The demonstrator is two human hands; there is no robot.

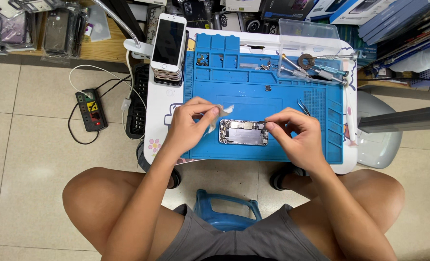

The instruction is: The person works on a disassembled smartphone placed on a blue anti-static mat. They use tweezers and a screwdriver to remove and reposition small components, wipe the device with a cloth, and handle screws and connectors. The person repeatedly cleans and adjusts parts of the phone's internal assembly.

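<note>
Here, near the desk's front edge, the left hand [188,126] pinches a small white wipe [223,111] while the right hand [297,135] steadies the opened phone [243,132] on the blue mat [292,140] — best kept flat, pressed lightly.

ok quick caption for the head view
Left hand pinching a white wipe, right hand steadying an opened phone on a blue mat.

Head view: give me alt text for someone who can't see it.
An opened phone lies on a blue work mat; the left hand pinches a white scrap beside it, and the right hand touches its right end.
</note>
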